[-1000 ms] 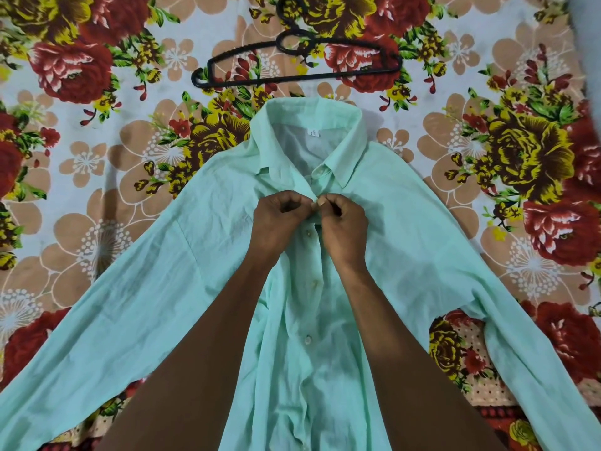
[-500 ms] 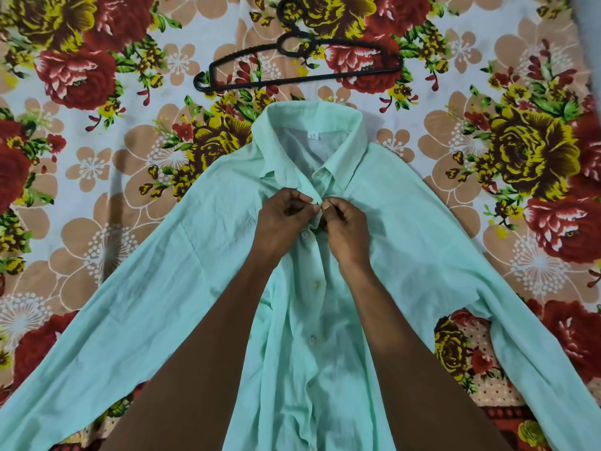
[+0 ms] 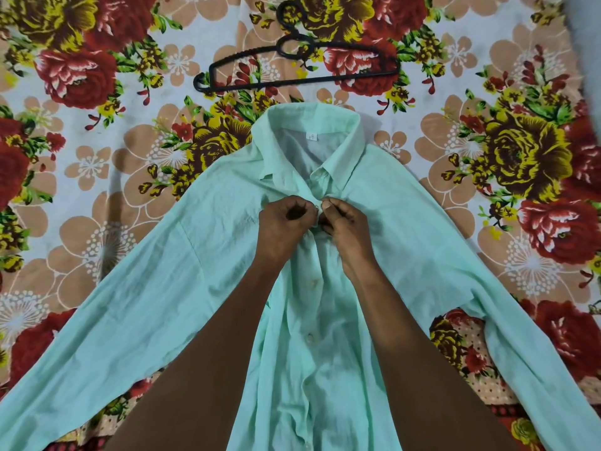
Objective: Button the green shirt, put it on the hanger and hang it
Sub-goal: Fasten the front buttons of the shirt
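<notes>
While green shirt [image 3: 201, 288] lies flat, front up, on floral bedsheet [image 3: 97, 164], left hand [image 3: 286, 222] and right hand [image 3: 346, 227] pinch placket just below collar, fingers closed on fabric around button. Advice: keep both edges taut, tilt button edgewise through hole. Hanger [image 3: 292, 66] waits beyond collar, apart.

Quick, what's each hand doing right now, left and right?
Left hand: closed, pinching the green shirt at its front placket below the collar.
Right hand: closed, pinching the opposite placket edge there.
</notes>
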